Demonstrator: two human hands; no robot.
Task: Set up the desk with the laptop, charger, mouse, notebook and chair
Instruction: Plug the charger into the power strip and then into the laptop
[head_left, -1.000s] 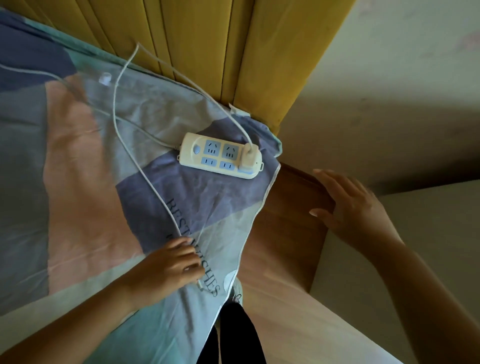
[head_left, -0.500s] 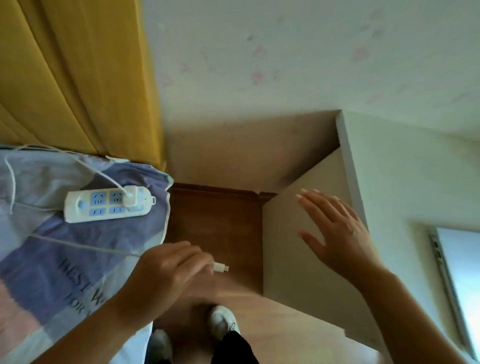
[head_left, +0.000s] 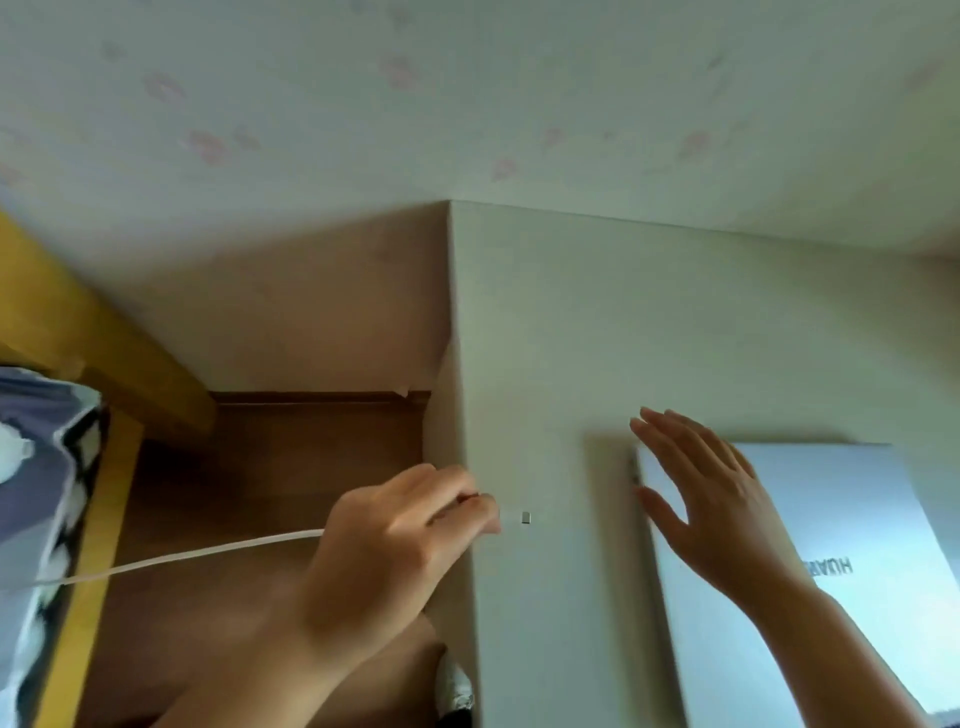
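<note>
Right now the charger step is in hand. The left hand (head_left: 395, 545) pinches the white charger cable (head_left: 208, 553) close to its end, fingers (head_left: 457, 499) curled round it, so that the small metal plug (head_left: 525, 517) sticks out past the fingertips, just over the left edge of the pale surface (head_left: 545, 338). The cable trails back leftward over the wooden floor (head_left: 291, 467) toward the bed (head_left: 41, 441), whose patterned sheet shows at the left edge. The right hand (head_left: 717, 514) hovers flat and spread, fingers straight and holding nothing, above the near left corner of the closed silver laptop (head_left: 831, 519); whether it touches the lid I cannot tell. The laptop lies on the surface with its left edge facing the plug, still well apart from it.

The next move probably calls for carrying the plug across to a port on the laptop's left side, which shows only as a dark blur there. The free hand could steady the laptop so it does not slide when the plug goes in. Mouse, notebook and chair are not in view.
</note>
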